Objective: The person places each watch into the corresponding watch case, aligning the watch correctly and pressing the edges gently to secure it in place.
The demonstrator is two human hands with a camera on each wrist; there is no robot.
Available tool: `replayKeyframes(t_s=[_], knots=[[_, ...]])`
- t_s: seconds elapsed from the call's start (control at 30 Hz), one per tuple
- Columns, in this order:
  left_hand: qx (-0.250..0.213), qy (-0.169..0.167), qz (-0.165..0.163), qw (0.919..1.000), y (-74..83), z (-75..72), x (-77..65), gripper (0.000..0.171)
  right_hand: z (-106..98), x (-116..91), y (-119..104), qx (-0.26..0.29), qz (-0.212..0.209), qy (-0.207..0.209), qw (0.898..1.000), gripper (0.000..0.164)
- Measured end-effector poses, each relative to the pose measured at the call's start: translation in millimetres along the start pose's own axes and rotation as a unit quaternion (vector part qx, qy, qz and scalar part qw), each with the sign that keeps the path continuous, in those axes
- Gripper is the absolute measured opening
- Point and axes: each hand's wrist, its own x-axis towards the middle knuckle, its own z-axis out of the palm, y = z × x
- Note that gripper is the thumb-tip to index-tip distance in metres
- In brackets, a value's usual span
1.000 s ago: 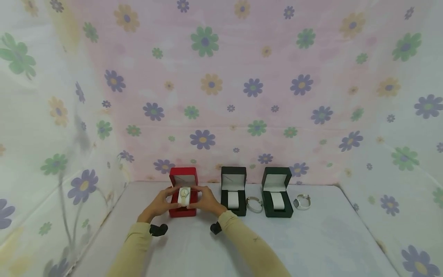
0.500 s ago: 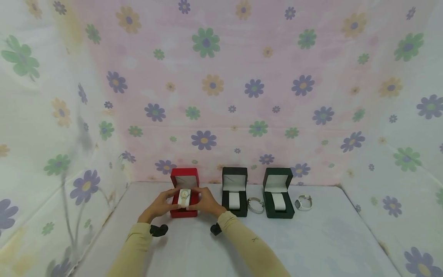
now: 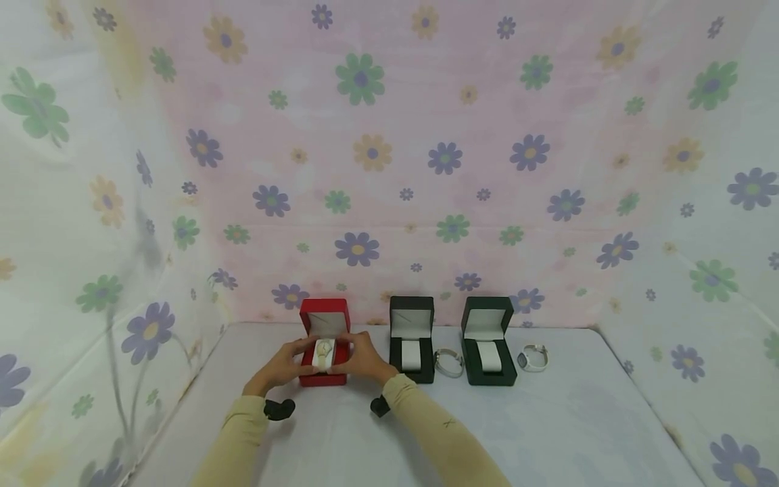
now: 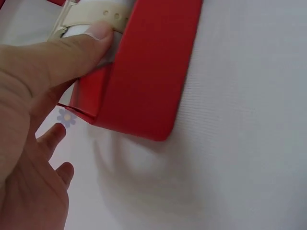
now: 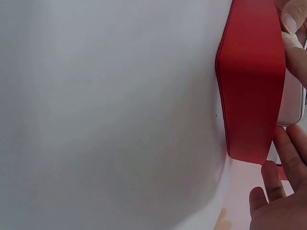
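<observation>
head view: left hand (image 3: 284,364), right hand (image 3: 364,356) pinch cream-strapped wristwatch (image 3: 324,350) on white cushion (image 3: 331,353) in open red watch box (image 3: 322,381); tabletop (image 3: 548,419) spreads beyond its front edge. seating depth unclear; left wrist view crops the wristwatch.

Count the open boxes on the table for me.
3, left to right in the head view: the red box, the near-black box, the dark green box. The wrist views repeat only the red one; none appears hidden.
</observation>
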Motion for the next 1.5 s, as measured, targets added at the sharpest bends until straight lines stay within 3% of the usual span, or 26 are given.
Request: replayKeyframes(t_s=[0.23, 0.4, 0.53, 0.77, 0.97, 1.17, 1.5], knots=[[0.000, -0.013, 0.010, 0.9999, 3.4, -5.5, -1.4, 0.073, 4, -2, -2, 0.014, 0.036, 0.008, 0.999, 0.063], [0.008, -0.016, 0.021, 0.9996, 4.7, -5.0, 0.5, 0.072, 3, 1, -2, -0.016, 0.038, 0.003, 0.999, 0.065], [0.014, -0.005, 0.012, 0.9998, 4.2, -2.8, 3.2, 0.073, 2, 4, -2, -0.047, 0.043, -0.002, 0.998, 0.065], [0.037, 0.021, -0.036, 0.9984, 6.5, 3.4, -0.5, 0.077, 1, 4, -10, -0.088, 0.038, -0.008, 0.995, 0.064], [0.050, 0.036, -0.019, 0.9979, 3.2, 6.0, 0.7, 0.073, 2, 5, -7, -0.095, 0.029, -0.008, 0.995, 0.062], [0.048, 0.031, -0.026, 0.9980, 3.5, 7.6, 2.5, 0.070, 2, 5, -4, -0.081, 0.018, -0.003, 0.997, 0.060], [0.068, 0.014, -0.048, 0.9964, 10.9, 10.7, 3.5, 0.068, 4, 4, -3, -0.092, 0.039, -0.008, 0.995, 0.060]])
